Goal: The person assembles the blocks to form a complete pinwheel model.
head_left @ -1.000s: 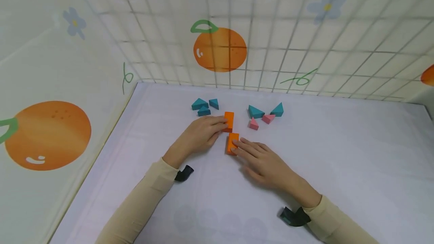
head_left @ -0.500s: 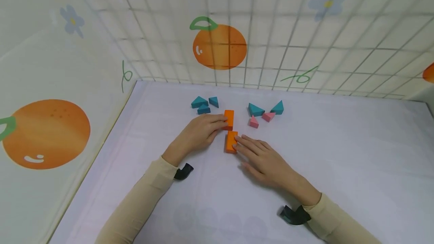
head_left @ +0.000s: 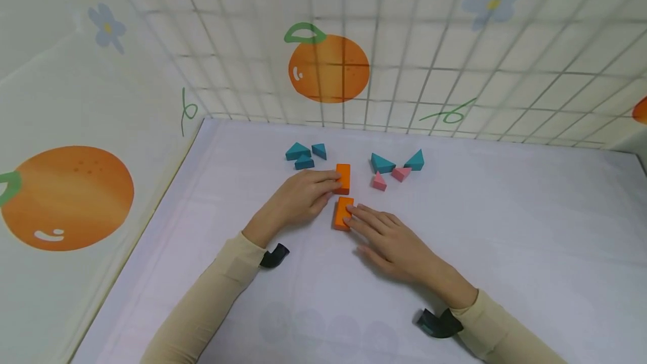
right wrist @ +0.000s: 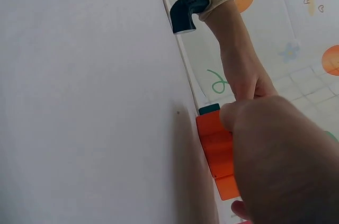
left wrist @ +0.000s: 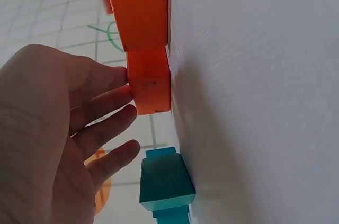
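Observation:
Two orange rectangular blocks lie end to end on the white table, with a narrow gap between them in the head view. My left hand (head_left: 305, 195) touches the left side of the far orange block (head_left: 343, 177) with its extended fingertips. In the left wrist view, those fingers (left wrist: 108, 123) are slightly spread along that block. My right hand (head_left: 396, 243) rests its fingertips on the right side of the near orange block (head_left: 342, 214), thumb held apart. The right wrist view shows orange surfaces (right wrist: 214, 142) partly hidden behind that hand.
Several teal triangular blocks (head_left: 298, 151) sit beyond my left hand. Farther right are another teal triangle (head_left: 382, 163) and pink triangles (head_left: 379, 182). A white curtain with printed oranges (head_left: 329, 69) hangs over a wire grid at the back.
The near orange block has slid slightly left, more in line with the far one, and my right fingertips have moved with it. My left hand stays at the far block.

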A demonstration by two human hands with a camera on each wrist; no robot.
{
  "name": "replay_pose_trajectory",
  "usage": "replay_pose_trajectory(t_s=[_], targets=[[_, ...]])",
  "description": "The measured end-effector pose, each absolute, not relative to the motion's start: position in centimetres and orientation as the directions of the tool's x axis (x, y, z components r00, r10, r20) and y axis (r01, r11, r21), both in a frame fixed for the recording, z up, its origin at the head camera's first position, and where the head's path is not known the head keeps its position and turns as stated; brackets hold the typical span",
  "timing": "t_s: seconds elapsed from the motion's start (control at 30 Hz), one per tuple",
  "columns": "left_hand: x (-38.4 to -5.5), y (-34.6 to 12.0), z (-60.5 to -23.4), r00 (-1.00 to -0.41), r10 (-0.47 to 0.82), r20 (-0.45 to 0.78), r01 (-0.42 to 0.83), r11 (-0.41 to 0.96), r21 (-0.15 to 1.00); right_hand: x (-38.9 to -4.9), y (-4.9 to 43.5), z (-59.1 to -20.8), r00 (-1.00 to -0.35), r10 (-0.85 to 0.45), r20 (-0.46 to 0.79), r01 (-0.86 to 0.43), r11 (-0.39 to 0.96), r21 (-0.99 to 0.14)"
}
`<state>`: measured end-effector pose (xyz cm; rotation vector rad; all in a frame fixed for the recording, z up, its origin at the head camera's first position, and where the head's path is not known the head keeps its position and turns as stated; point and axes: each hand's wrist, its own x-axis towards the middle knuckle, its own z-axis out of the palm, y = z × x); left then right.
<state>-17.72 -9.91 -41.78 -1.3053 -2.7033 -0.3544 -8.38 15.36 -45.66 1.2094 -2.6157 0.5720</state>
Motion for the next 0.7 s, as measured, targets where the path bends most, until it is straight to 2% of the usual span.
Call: replay_pose_trajectory(t_s=[0.23,0.47,0.7], targets=[[-17.69,-9.92,-41.93,-0.621,0.755,0.211,0.784,0.600,0.159,-8.24,15.24,-45.64,-0.660,-0.688,0.302,-0.752,0.604,-0.265],[-17.61,-9.94,-42.00,-0.629,0.750,0.204,0.777,0.608,0.162,-8.17,15.10,-45.60,-0.648,-0.694,0.313,-0.761,0.596,-0.255],[-17.72,-9.81,-41.98,-0.613,0.758,0.222,0.789,0.595,0.150,-8.18,15.11,-45.42,-0.651,-0.698,0.297,-0.759,0.599,-0.255]])
